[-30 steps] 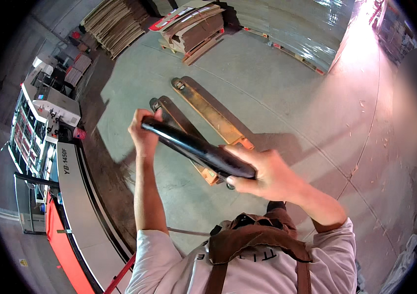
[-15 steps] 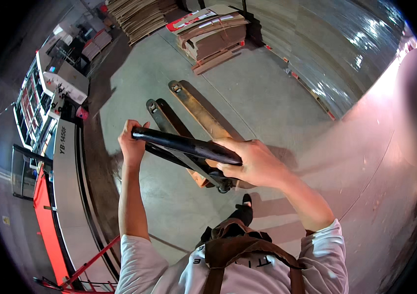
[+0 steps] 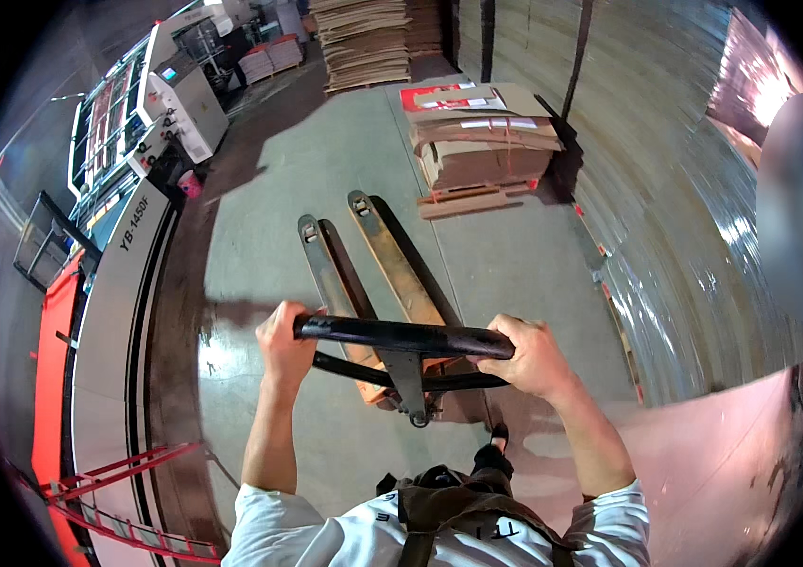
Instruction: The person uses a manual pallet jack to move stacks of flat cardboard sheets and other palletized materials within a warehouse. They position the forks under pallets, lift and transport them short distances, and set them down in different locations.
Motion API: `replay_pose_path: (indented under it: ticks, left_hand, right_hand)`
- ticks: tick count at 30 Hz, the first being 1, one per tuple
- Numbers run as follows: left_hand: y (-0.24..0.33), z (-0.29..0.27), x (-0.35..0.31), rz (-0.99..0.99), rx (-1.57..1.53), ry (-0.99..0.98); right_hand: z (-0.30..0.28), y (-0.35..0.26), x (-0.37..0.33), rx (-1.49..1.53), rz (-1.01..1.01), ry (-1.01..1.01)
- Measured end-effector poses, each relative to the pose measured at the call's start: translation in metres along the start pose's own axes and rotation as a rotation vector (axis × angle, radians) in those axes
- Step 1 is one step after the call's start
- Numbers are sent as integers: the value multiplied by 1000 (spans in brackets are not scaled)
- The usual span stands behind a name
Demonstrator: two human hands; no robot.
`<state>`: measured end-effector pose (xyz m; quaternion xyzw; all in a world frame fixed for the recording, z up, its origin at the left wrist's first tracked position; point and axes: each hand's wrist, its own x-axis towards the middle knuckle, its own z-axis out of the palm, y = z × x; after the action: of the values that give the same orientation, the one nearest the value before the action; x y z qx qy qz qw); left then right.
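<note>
A hand pallet truck's black handle [image 3: 401, 333] runs across in front of me, close to level. My left hand [image 3: 284, 340] is closed round its left end, and my right hand [image 3: 534, 357] grips the right end. Beyond the handle, the truck's two worn yellow-orange forks [image 3: 400, 262] lie low over the floor and point away, slightly to the left. No load sits on them. The handle's lower bar and central stem show under the grip; part of the truck's body is hidden behind them.
Flattened cardboard [image 3: 486, 165] is stacked on a pallet ahead to the right. A taller cardboard stack [image 3: 361, 42] stands farther back. Film-wrapped stacks [image 3: 675, 198] line the right side. A long white machine [image 3: 109, 302] and a red metal frame [image 3: 128, 501] stand at left.
The view has swung left, so the cardboard stack now appears farther right and lower. The handle has gone from slanted to nearly level across, with both hands still on it.
</note>
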<state>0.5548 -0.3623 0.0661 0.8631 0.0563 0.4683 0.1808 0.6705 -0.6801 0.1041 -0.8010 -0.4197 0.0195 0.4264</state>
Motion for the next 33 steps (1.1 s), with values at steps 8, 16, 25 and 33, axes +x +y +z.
replay_pose_path:
  ticks: [8,16,25,33]
  left_hand:
    - [-35,82,53,-225,162,116]
    - [-81,131,123,-322,325,177]
    - [-191,194,219,-385,483,302]
    - [-368,239,319,-320,446,308]
  right_hand:
    - [-30,86,160,91,-226,-234]
    - [-19,156,339,129,-330,-376]
    - [34,197,546,-11,-395,-472]
    - [112,222,708,-4,-489,-350]
